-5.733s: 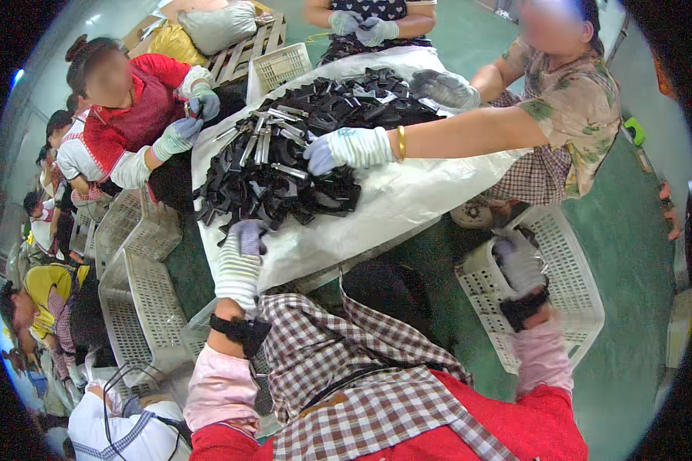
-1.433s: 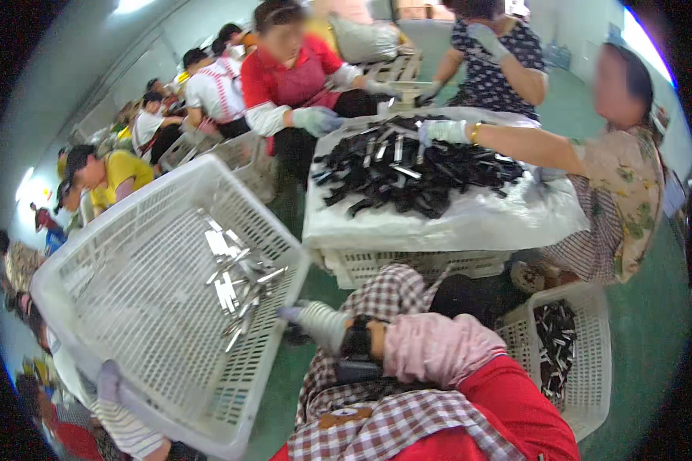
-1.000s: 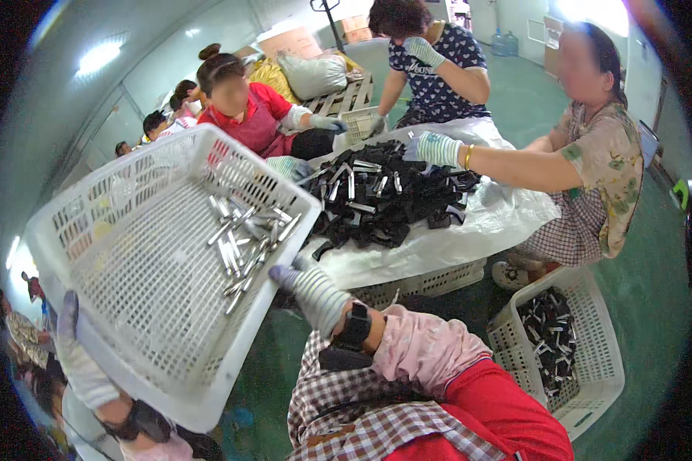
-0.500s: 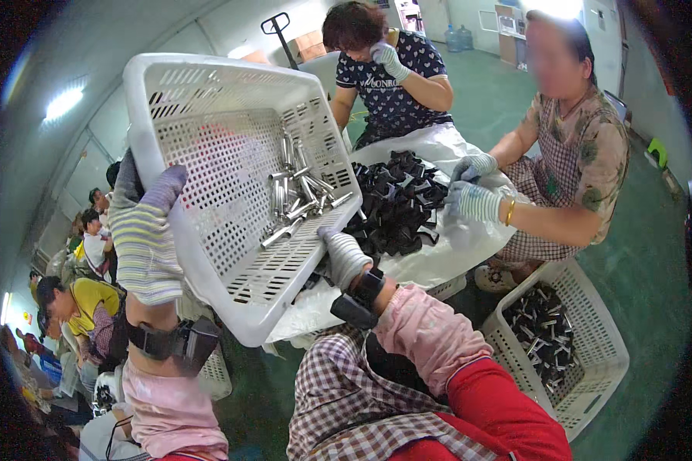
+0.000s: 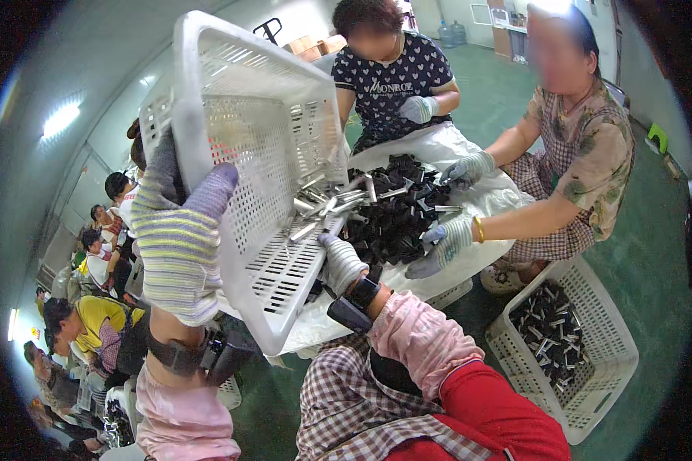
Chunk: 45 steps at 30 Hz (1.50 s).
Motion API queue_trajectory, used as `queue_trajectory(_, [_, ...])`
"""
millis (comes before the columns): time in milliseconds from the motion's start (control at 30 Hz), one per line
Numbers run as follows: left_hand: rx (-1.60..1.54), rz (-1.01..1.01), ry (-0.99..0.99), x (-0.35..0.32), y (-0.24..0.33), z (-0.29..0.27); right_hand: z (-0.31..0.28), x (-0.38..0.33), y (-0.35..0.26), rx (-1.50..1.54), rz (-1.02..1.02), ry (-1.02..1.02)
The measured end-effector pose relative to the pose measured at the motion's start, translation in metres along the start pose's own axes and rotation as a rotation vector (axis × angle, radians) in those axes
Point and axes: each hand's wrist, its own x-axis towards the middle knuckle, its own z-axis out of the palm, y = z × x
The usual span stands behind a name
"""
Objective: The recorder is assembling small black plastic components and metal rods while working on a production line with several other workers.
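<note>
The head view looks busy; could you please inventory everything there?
Tilted basket: one, white, left of centre
Sheet: one, white, centre
Black parts: many, black, heaped on sheet
Metal pieces: many, silver, in tilted basket and on heap
Floor basket: one, white, lower right
Mixed parts: many, black and silver, inside it
Co-workers: several, varied clothes, around the sheet and left
Bottles: two, blue, back
Apron: one, brown-white check, bottom
Left hand: one, grey striped glove, on tilted basket's left rim
Right hand: one, grey striped glove, at its lower-right rim
</note>
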Motion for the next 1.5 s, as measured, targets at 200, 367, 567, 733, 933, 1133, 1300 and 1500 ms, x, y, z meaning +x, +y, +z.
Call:
queue_trajectory(200, [-0.002,0.022,0.000,-0.008,0.004,0.001,-0.002,0.011,-0.001,-0.041,0.001,-0.009])
queue_trajectory(367, [0.015,0.046,0.014,-0.013,0.008,-0.002,0.008,0.023,0.010,-0.049,-0.017,0.009])
queue_trajectory(567, [-0.014,0.012,0.032,-0.022,0.016,0.005,0.007,0.048,0.013,-0.070,-0.011,-0.054])
queue_trajectory(733, [0.025,0.026,0.087,-0.042,0.027,-0.001,0.014,0.039,0.029,-0.030,-0.013,-0.097])
queue_trajectory(933, [0.242,0.048,0.149,-0.067,0.031,-0.020,0.037,0.045,0.059,-0.112,-0.043,-0.115])
queue_trajectory(1133, [0.655,0.340,-0.020,-0.084,0.034,-0.037,0.052,0.026,0.071,-0.078,0.094,-0.142])
queue_trajectory(1300, [0.724,0.252,-0.395,-0.089,0.054,-0.027,0.058,0.051,0.096,0.067,0.055,-0.140])
queue_trajectory(1500, [0.291,0.034,0.255,-0.101,0.012,-0.049,0.046,0.041,0.088,-0.212,-0.061,-0.115])
